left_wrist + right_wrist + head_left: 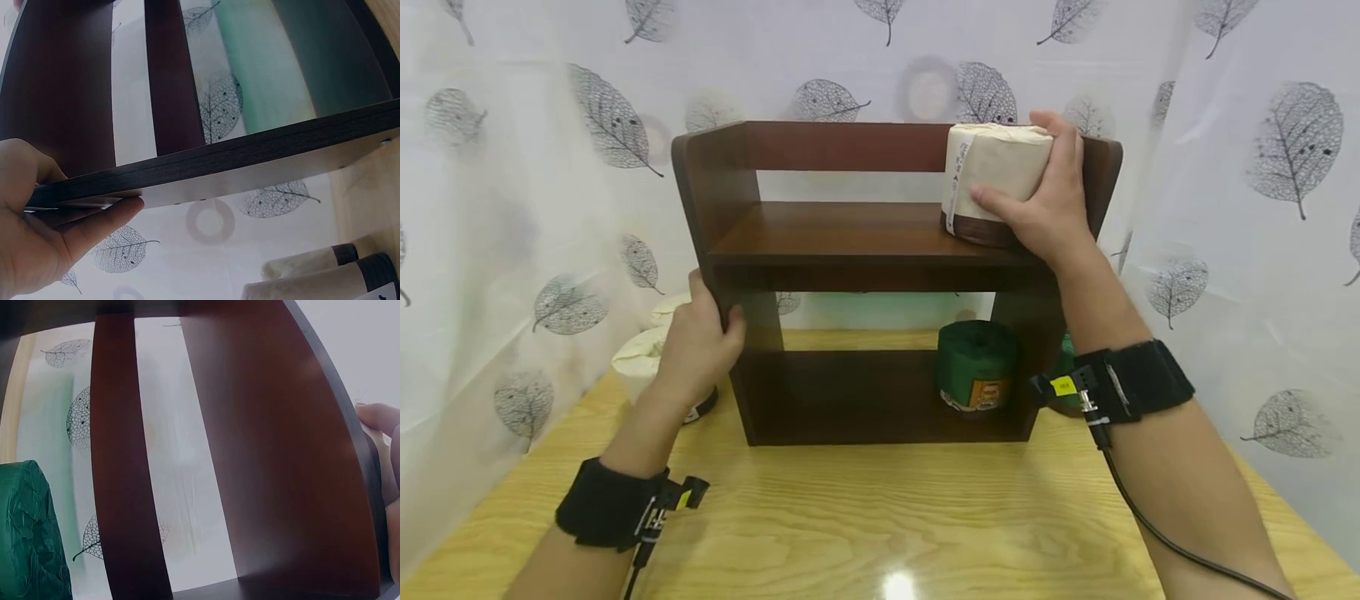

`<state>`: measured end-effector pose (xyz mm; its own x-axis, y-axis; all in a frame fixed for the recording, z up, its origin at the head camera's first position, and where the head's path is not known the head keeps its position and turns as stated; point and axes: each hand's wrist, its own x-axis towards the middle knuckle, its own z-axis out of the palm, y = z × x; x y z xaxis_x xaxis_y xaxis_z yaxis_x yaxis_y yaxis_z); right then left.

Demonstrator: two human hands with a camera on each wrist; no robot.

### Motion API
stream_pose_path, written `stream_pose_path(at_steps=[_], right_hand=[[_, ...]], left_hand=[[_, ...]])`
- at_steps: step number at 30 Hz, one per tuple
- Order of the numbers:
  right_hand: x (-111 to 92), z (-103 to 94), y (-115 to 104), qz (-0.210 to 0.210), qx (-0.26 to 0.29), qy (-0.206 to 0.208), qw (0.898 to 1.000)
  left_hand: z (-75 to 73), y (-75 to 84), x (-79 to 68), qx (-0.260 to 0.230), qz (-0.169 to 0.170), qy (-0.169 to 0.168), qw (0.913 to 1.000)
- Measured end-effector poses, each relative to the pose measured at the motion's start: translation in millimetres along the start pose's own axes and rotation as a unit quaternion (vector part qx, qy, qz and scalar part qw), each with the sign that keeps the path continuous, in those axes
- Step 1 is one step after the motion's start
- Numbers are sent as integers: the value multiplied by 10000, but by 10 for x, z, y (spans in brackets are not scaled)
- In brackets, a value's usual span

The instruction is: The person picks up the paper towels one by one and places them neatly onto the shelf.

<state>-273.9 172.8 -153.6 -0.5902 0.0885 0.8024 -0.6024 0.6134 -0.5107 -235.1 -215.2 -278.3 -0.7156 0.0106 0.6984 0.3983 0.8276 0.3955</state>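
A dark brown two-tier wooden shelf (850, 225) stands upright on the table. My left hand (698, 354) grips its left side panel, the thumb in front and the fingers around the outside; the left wrist view shows the hand (37, 231) at the panel's edge. At the right end of the upper tier, my right hand (1051, 204) holds a cream paper-wrapped cylindrical package (996, 171) with a dark brown base and a printed strip. Its thumb lies across the front, with fingers around the right side. Only fingers of that hand (390, 462) show in the right wrist view.
On the lower tier, right side, sits a green crinkle-wrapped cylinder (973, 362) with an orange label. Cream packages (638, 360) with dark bases stand left of the shelf. Another green one (1066, 367) is partly hidden at right. A leaf-print curtain (880, 50) hangs behind.
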Motion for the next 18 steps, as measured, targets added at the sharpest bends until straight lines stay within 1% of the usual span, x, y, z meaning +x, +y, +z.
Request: stream_pose_path(at_steps=[4,6,9,12,16,18], right_hand=[[36,-7,-25,37,-91,-36,9999],[48,-15,-31,55,-181,-39,9998],[56,-29,-36,80,-366,2,9993],[50,-27,-43,102,-495,17,9987],[10,-10,-44,193,-367,-11,9991],[-5,-13,-38,121,-206,50,9997]], left_hand=[[4,3,30,-5,6,41,10000],[13,8,46,-19,12,13,10000],[28,16,64,-24,56,56,10000],[30,13,55,-27,11,67,10000],[26,-6,14,35,-31,62,10000],[30,-10,8,36,23,94,9999]])
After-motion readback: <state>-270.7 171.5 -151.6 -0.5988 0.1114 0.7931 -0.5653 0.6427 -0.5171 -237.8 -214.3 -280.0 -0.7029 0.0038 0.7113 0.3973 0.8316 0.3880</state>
